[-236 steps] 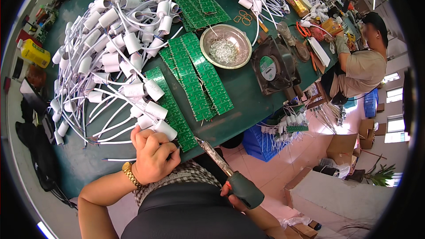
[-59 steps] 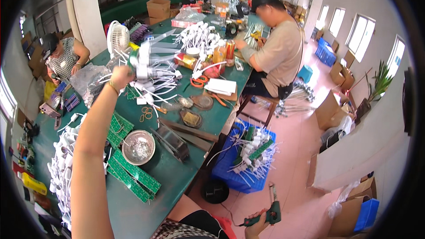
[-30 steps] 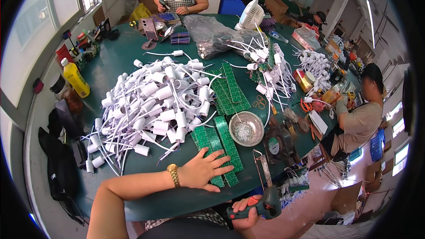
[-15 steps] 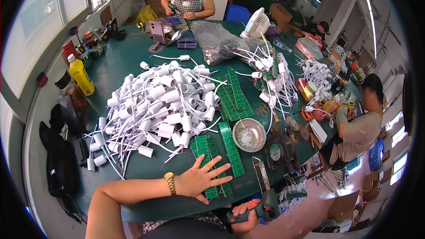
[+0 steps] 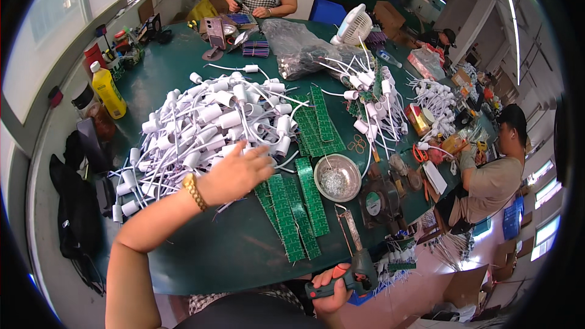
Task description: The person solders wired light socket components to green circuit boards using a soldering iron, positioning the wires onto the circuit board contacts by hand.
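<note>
My left hand (image 5: 237, 175) is raised over the near right side of a heap of white lamp holders with wires (image 5: 213, 119), slightly blurred. Its fingers are stretched out and nothing shows in them. Below it, green circuit board strips (image 5: 285, 222) lie side by side and partly overlapping on the table. My right hand (image 5: 332, 297) grips a soldering gun (image 5: 362, 273) by its handle at the near edge, the long tip pointing away from me. Another stack of green circuit boards (image 5: 312, 131) lies beyond the strips.
A metal bowl (image 5: 323, 187) holding silvery bits stands right of the strips, beside a dark round-based device (image 5: 379, 201). More wired lamp holders (image 5: 372, 109) lie farther right. A yellow bottle (image 5: 108, 92) and a white fan (image 5: 353, 25) stand around the table. Two people work nearby.
My left hand has lifted off the near circuit board strips and moved up and left toward the lamp holders. Those strips now lie fanned out. My right hand keeps its grip on the soldering gun.
</note>
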A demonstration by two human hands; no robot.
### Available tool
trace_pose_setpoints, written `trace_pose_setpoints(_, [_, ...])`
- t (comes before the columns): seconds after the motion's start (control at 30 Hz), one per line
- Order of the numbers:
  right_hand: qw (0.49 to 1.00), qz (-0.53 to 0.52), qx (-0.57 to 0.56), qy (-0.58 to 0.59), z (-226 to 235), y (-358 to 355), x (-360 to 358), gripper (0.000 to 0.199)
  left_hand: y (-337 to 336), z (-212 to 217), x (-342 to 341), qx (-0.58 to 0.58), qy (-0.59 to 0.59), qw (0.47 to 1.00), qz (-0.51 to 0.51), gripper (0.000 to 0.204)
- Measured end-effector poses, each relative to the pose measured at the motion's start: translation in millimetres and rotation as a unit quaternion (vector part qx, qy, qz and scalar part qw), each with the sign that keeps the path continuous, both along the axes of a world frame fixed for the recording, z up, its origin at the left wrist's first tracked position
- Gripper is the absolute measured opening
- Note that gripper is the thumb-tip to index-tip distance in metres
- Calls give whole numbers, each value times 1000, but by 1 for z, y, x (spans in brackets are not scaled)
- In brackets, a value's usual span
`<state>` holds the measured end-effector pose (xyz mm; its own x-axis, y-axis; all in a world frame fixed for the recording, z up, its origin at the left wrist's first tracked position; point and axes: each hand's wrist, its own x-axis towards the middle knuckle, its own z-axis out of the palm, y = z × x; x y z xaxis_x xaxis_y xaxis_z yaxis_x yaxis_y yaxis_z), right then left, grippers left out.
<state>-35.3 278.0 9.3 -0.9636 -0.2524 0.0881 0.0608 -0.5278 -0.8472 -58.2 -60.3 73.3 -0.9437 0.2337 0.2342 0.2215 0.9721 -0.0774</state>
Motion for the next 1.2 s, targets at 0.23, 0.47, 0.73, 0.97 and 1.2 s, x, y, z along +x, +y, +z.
trace_pose_setpoints(0.23, [1000,11,-7,-19,-8,2,-2,36,-43,18,-6,80,86,987,-113,30])
trace_pose_setpoints(0.47, [998,3,-35,-56,-8,5,-8,37,75,34,47,148,-71,985,50,23])
trace_pose_setpoints(0.73, [997,30,-42,-64,-8,1,-9,38,81,-36,24,253,-55,966,-21,35])
trace_pose_setpoints(0.97, [997,27,-29,-64,-11,-5,-10,36,86,-28,-6,69,-29,994,-78,35])
trace_pose_setpoints(1.2, [999,14,-15,-46,-12,-5,-14,38,79,-16,1,-5,117,964,-239,30])
